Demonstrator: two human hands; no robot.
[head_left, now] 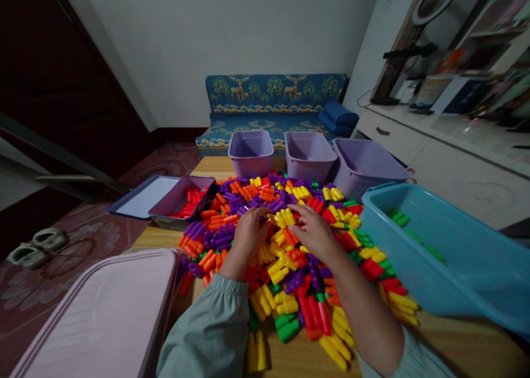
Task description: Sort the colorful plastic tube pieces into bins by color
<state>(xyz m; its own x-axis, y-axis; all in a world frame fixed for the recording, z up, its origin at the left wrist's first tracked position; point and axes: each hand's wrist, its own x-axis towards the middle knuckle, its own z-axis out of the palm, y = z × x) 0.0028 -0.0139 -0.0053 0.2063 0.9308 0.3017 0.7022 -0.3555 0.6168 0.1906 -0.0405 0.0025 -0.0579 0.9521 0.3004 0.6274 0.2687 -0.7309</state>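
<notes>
Block heap (pixel 278 251) lay within both hands' reach, probably deliberately. Right of heap: turquoise bin (pixel 401 273), green blocks (pixel 399 218) inside. Beyond heap: three purple tubs (pixel 308 169), contents unclear. Left of heap: small box (pixel 203 184), red blocks (pixel 192 201) inside. Left hand (pixel 250 229) and right hand (pixel 312 229) gripped joined yellow blocks (pixel 285 218) over heap, seemingly steadying both ends.

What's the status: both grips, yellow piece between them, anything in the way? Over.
Left grip, right grip flanking yellow piece. Firmness of hold unclear. Loose coloured pieces crowd around both. Over.
</notes>
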